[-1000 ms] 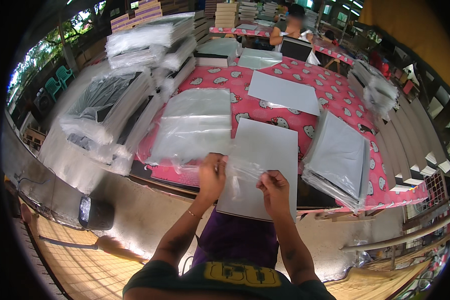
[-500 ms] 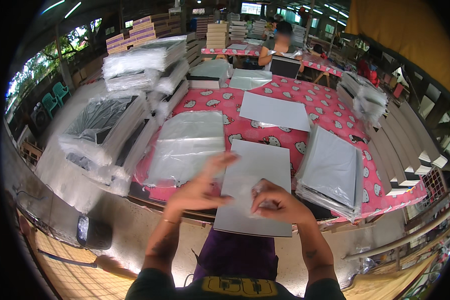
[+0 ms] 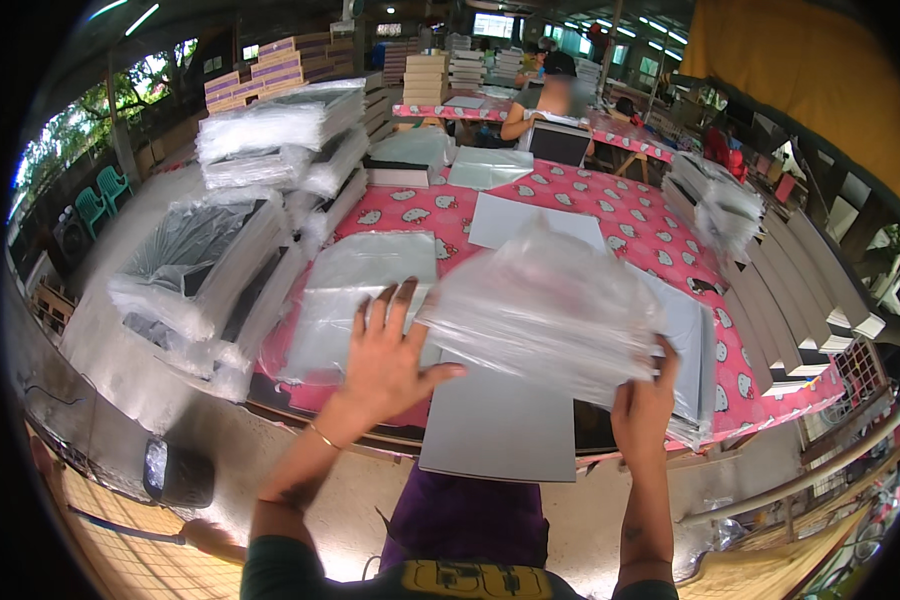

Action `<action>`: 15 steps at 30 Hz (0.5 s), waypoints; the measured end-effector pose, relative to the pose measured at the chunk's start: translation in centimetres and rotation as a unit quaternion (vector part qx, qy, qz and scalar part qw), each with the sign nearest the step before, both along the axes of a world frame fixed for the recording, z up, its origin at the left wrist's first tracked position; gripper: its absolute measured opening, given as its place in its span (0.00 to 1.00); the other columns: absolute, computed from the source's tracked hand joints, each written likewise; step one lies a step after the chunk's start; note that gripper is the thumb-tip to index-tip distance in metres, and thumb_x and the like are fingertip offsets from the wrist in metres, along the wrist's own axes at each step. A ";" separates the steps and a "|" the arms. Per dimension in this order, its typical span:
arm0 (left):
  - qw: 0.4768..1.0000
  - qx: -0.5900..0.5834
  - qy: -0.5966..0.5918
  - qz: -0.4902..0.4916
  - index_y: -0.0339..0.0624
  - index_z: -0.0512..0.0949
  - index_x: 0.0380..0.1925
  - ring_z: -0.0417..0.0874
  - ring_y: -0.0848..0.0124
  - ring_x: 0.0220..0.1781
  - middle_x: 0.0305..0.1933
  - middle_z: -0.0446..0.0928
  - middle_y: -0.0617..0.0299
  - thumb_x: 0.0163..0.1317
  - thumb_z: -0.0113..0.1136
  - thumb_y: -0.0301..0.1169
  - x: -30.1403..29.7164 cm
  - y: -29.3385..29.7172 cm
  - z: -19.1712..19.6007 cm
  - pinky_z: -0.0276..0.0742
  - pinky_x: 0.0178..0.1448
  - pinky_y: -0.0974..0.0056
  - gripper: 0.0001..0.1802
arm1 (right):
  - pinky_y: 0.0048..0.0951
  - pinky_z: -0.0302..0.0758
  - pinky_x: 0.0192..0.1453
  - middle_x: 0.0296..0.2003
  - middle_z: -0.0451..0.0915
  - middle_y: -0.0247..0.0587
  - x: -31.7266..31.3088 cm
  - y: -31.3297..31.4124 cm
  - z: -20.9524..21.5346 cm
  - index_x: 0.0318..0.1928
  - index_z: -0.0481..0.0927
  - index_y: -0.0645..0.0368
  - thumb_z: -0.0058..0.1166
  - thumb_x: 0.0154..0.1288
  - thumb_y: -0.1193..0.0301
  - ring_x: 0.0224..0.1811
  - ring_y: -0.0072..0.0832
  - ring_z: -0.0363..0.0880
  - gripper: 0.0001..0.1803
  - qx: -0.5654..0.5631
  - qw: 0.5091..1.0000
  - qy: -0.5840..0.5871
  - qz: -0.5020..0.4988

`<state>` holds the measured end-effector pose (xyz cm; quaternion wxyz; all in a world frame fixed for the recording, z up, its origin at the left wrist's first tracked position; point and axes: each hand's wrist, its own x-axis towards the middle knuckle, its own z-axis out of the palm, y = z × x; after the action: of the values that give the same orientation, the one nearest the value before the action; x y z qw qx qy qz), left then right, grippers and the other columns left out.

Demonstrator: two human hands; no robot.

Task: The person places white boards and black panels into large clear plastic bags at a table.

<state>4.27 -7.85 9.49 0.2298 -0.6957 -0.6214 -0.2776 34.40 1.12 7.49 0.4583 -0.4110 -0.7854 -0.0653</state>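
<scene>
A clear plastic bag (image 3: 550, 300), smeared by motion, hangs spread over the table in front of me. My right hand (image 3: 645, 405) pinches its right edge. My left hand (image 3: 385, 355) has its fingers spread above a flat pile of clear plastic bags (image 3: 345, 285), close to the moving bag's left end; whether it touches the pile is unclear. Below the bag lies a grey-white board (image 3: 500, 425), jutting over the table's near edge. The bag hides its far part. Right of it sits a stack of plastic-covered boards (image 3: 695, 370), partly behind the bag and my right hand.
A pink patterned cloth (image 3: 670, 235) covers the table. Another pale board (image 3: 505, 222) lies farther back. High stacks of wrapped items (image 3: 210, 250) stand at left, thick grey-edged pieces (image 3: 770, 310) at right. Across the table a person (image 3: 550, 105) handles a dark panel (image 3: 560, 143).
The plastic bag has come up and spread across the board, held by my right hand, which moved right. My left hand has shifted left and spread its fingers.
</scene>
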 end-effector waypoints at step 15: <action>0.598 -0.191 -0.665 -0.405 0.32 0.76 0.43 0.81 0.66 0.44 0.45 0.79 0.56 0.63 0.59 0.36 -1.2 -3.6 -0.8 0.76 0.51 0.63 0.17 | 0.38 0.76 0.53 0.41 0.81 0.49 2.0 1.9 -3.6 0.54 0.72 0.71 0.58 0.63 0.60 0.45 0.39 0.81 0.28 -0.618 0.566 -0.193 0.510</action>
<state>3.09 -11.48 8.73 -0.5213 -0.5264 -0.2956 -0.6031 36.42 3.05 3.86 -0.1130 -0.1024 -0.7831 0.6029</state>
